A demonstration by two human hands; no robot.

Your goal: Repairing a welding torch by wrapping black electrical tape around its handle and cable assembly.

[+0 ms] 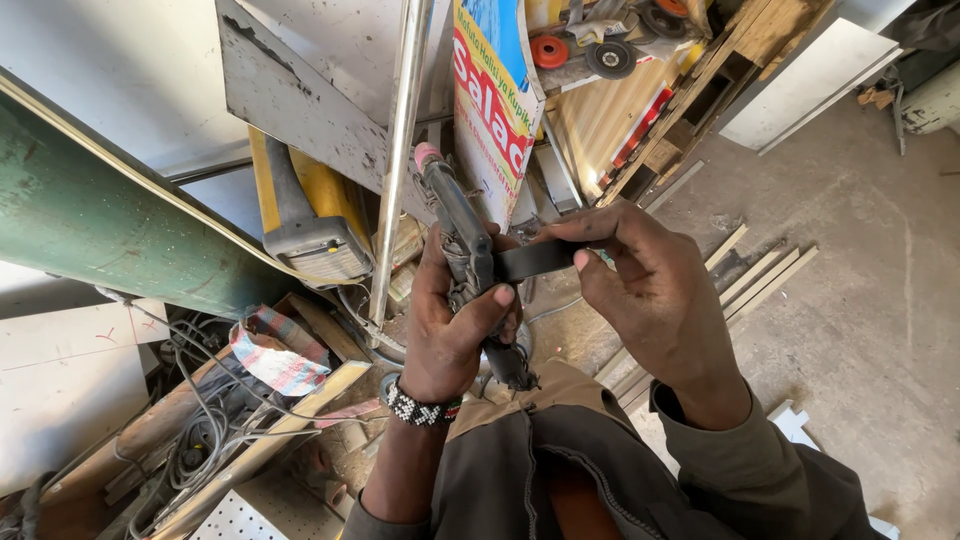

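Note:
My left hand [450, 315] is wrapped around a dark, worn tool handle [458, 215] with a pink tip, held upright in front of me. A frayed cable end sticks out below the hand. My right hand [650, 285] pinches a strip of black tape [535, 260] that stretches across to the handle, where my left thumb presses it down. A black-and-white beaded bracelet [420, 408] sits on my left wrist.
A shiny metal tube [398, 160] stands just left of the handle. Behind it lean a grey metal sheet [300, 95], a yellow tool [310, 235] and a printed banner [495, 100]. Tangled cables [195, 430] and wood lie lower left. Wooden slats [760, 275] lie on the concrete floor [860, 300].

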